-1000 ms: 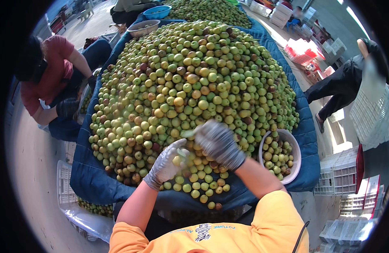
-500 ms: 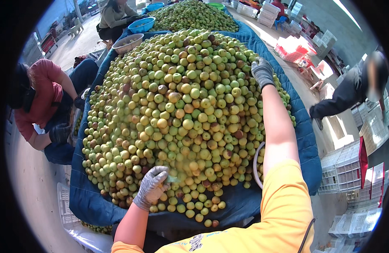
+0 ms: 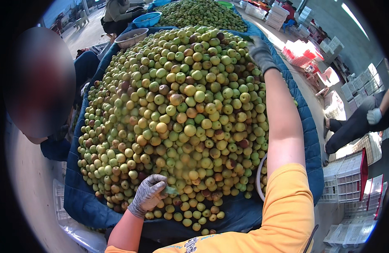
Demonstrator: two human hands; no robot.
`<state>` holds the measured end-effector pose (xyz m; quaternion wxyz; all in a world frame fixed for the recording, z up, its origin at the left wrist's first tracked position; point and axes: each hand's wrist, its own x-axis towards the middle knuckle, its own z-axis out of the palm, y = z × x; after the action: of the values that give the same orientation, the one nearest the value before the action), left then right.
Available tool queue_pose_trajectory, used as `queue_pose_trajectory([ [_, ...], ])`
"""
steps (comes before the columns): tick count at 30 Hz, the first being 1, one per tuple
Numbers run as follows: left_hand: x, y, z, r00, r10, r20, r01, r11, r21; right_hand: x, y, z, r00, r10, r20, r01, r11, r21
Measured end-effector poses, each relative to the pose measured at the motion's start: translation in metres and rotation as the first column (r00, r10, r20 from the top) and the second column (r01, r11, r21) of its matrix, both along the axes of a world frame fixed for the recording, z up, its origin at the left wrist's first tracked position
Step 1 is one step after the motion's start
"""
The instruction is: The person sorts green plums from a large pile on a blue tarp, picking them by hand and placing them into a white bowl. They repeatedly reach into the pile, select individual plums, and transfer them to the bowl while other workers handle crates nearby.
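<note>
A large heap of small round green and brownish fruit (image 3: 194, 109) lies on a blue quilted cloth (image 3: 306, 139). My left hand (image 3: 149, 195), in a grey glove, is at the near edge of the heap with its fingers curled. At its fingertips shows a small, thin, pale green, see-through piece (image 3: 171, 190), too blurred to name. Stretched far forward, my right hand (image 3: 261, 52), also gloved in grey, is at the far right side of the heap. Motion smears its fingers, and whether they hold anything is hidden.
Beside my right arm is a pale curved rim (image 3: 259, 179). A beige basin (image 3: 131, 39) and a blue basin (image 3: 147, 20) stand at the far left edge, before a second heap (image 3: 203, 14). White crates (image 3: 340, 177) are stacked at right. Other people sit at left; one is at right.
My right hand has moved farther forward and slightly left. My left hand has shifted slightly down and left. The view has tilted, and the person at right has changed posture.
</note>
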<state>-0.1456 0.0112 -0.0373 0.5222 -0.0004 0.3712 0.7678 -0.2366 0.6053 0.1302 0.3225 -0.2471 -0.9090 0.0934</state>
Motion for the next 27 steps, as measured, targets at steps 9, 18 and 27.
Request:
queue_pose_trajectory([
  [9, 0.0, -0.002, 0.011, 0.997, -0.037, -0.064, 0.03, 0.994, -0.106, -0.064, -0.066, 0.015, 0.728, -0.123, 0.675, -0.019, 0.98, 0.199],
  [18, 0.001, 0.001, 0.008, 0.999, -0.044, -0.028, 0.04, 0.991, -0.125, -0.045, -0.077, 0.013, 0.662, -0.17, 0.73, -0.094, 0.947, 0.306],
  [27, 0.001, -0.001, 0.008, 0.987, -0.063, -0.145, 0.053, 0.996, -0.069, -0.002, -0.194, 0.025, 0.835, 0.185, 0.518, -0.28, 0.954, 0.11],
])
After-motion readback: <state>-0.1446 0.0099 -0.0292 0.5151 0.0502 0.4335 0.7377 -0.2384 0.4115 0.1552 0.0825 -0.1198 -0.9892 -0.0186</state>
